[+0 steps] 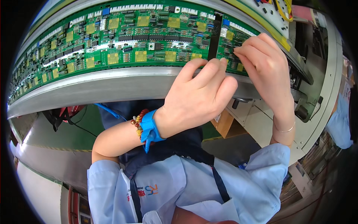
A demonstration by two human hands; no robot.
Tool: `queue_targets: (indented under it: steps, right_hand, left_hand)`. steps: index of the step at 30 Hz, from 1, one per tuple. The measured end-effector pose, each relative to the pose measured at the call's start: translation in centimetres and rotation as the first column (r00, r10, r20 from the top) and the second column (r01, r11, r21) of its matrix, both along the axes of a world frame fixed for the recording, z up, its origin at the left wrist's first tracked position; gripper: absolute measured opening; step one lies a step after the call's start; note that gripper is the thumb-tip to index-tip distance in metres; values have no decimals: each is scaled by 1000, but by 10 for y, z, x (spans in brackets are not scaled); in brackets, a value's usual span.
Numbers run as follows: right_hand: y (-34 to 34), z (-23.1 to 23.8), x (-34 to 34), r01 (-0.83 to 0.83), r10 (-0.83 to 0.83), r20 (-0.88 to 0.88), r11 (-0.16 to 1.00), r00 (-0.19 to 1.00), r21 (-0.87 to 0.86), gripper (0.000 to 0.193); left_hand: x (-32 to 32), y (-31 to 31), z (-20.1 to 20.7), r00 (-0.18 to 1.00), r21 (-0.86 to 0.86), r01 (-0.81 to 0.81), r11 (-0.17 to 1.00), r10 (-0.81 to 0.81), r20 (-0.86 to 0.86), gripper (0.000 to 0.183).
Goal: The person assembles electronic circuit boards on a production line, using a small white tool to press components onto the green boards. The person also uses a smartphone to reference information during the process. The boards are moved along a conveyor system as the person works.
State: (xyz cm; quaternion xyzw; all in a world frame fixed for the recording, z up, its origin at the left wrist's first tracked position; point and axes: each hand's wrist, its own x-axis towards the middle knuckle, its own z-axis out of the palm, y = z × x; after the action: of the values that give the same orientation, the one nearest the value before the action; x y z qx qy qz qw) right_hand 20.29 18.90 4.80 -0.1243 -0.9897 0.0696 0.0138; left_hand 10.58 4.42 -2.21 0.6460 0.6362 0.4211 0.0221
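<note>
Two green circuit boards lie along the metal rail in front of me: a long one on the left and another on the right, with a dark strip between them. Both carry many small parts. My right hand is over the right board, thumb and fingertips pinched at a small dark component whose kind I cannot make out. Over the front edge, by the dark strip, my left hand has its fingers bent inward. The fingertips are partly hidden, and what they may hold does not show.
The metal rail runs along the boards' near edge. A white tray with loose parts and a yellow cable stands at the back right. Right of my hands is a pale machine frame. A blue wrist strap circles my left wrist.
</note>
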Motion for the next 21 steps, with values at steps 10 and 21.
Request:
queue_targets:
  steps: [10,21]
  right_hand:
    - [9,-11,33,148,-184,-248,977,951,-155,10]
    - [9,-20,26,65,-106,-251,984,962,-165,6]
  left_hand:
    - [-3,4,1,998,19,6,1000,-5,-70,15]
    - [-4,2,7,995,-28,8,1000,-11,-96,14]
